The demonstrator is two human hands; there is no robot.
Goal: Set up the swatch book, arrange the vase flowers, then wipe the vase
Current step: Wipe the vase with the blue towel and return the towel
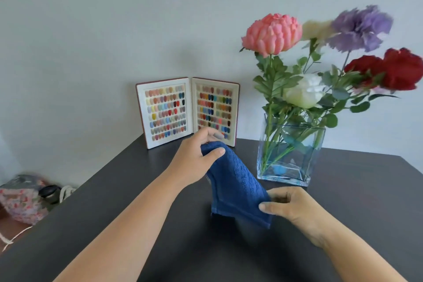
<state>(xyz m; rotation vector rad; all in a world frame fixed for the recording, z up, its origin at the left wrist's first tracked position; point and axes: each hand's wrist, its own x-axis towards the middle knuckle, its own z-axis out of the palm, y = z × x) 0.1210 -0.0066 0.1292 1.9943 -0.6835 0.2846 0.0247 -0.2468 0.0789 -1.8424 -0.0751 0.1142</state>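
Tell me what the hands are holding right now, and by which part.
Both hold the blue cloth above the table: the left hand grips its upper end, the right hand pinches its lower edge near a corner.

Both bare forearms reach forward over the dark table, sleeves out of sight. The left arm runs in from the lower left, long and nearly straight, wrist level. The left hand (196, 158) is raised farther out, fingers curled over, thumb pressed flat on top, pinching the upper end of the cloth (238, 185). The right arm comes in from the lower right corner, wrist bent slightly inward. The right hand (290, 206) sits lower and nearer the body, palm turned left, thumb and curled fingers nipping the cloth's lower corner. The hands are apart, the left one higher.
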